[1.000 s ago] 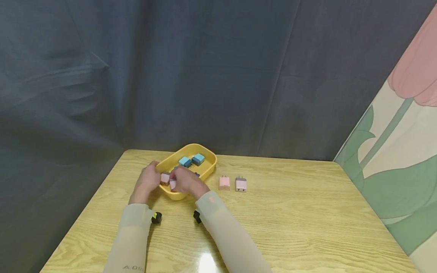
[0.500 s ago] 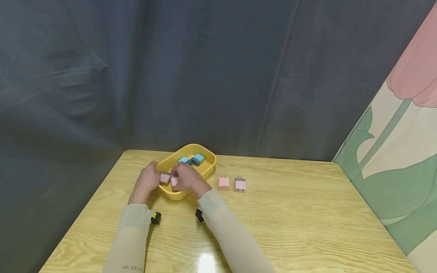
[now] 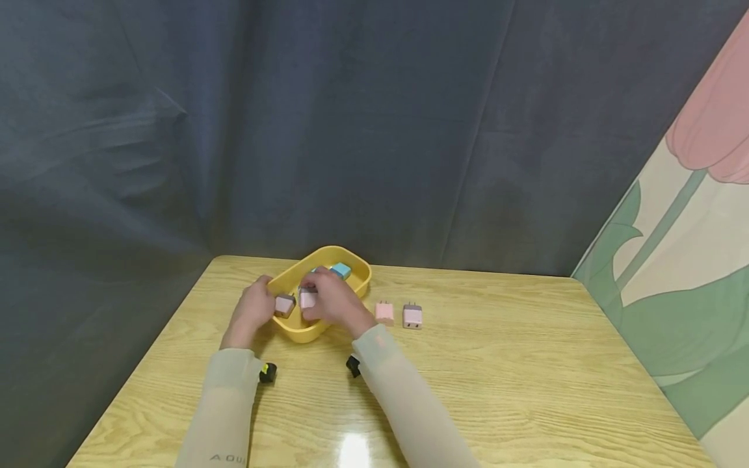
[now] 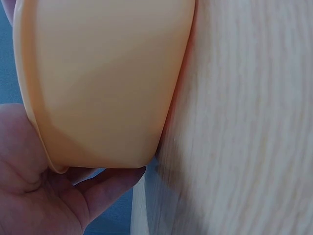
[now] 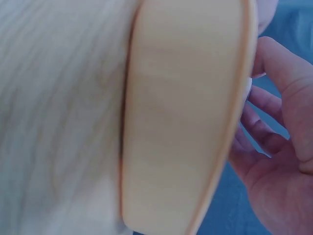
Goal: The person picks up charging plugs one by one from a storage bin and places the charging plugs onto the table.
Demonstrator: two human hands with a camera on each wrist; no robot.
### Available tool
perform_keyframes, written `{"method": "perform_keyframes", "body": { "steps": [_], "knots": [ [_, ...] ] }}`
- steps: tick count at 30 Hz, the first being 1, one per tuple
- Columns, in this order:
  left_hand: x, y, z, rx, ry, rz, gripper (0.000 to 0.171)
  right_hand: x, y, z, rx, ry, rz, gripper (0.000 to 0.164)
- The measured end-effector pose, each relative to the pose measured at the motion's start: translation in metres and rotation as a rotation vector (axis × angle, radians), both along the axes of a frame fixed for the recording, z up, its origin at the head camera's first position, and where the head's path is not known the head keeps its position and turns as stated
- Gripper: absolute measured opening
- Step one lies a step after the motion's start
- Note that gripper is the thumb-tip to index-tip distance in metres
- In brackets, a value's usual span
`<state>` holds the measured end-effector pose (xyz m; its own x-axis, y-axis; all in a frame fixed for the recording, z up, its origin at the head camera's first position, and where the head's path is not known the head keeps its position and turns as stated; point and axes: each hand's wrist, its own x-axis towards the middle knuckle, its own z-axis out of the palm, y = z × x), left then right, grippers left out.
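A yellow plastic basin (image 3: 301, 335) stands at the back left of the table. My left hand (image 3: 251, 312) grips its left end; in the left wrist view, the hand (image 4: 54, 186) has the rim between thumb and fingers. Over the basin, my right hand (image 3: 336, 300) pinches a lilac-and-grey plug charger (image 3: 307, 299). From the right wrist, curled fingers (image 5: 274, 63) show beyond the rim, which hides most of the charger. Another lilac-and-grey charger (image 3: 284, 305) lies in the basin near my left hand. Blue chargers (image 3: 341, 270) sit at its far end, partly covered by my right hand.
Right of the basin, a pink plug charger (image 3: 384, 312) and a lilac-and-grey one (image 3: 412, 316) lie side by side on the wooden table (image 3: 497, 364), prongs pointing away. A dark curtain (image 3: 374, 130) hangs behind the table's back edge.
My right hand has moved a little right and back with the charger, away from the other lilac one, now covering more of the blue chargers. The left hand has stayed put.
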<state>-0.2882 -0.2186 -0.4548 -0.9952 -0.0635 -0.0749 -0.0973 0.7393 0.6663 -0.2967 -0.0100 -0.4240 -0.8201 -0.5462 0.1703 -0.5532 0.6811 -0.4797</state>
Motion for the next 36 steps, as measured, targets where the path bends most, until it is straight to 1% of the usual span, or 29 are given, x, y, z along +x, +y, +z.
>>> {"method": "perform_keyframes", "body": {
  "steps": [4, 7, 13, 19, 28, 33, 36],
  "knots": [
    [0.000, -0.002, 0.001, -0.005, -0.003, 0.008, 0.053, -0.001, 0.005, 0.008, -0.029, -0.012, -0.003, 0.046],
    [0.000, -0.003, 0.002, 0.006, -0.016, 0.010, 0.054, -0.001, 0.009, 0.011, -0.036, -0.020, -0.007, 0.046],
    [0.002, -0.006, 0.001, 0.002, -0.021, 0.013, 0.056, -0.001, 0.017, 0.014, -0.014, -0.015, -0.020, 0.045],
    [0.002, -0.008, 0.000, 0.004, -0.021, 0.014, 0.056, 0.003, 0.030, 0.023, -0.017, -0.022, -0.024, 0.047],
    [0.001, -0.007, -0.001, 0.010, -0.029, 0.021, 0.057, 0.014, 0.065, 0.039, -0.080, 0.010, -0.022, 0.044],
    [0.000, -0.007, 0.000, 0.010, -0.031, 0.023, 0.055, 0.016, 0.088, 0.044, -0.074, 0.045, -0.041, 0.045],
    [-0.001, -0.006, -0.001, 0.007, -0.029, 0.025, 0.053, 0.016, 0.101, 0.044, -0.077, 0.033, -0.059, 0.044]
  ]
}}
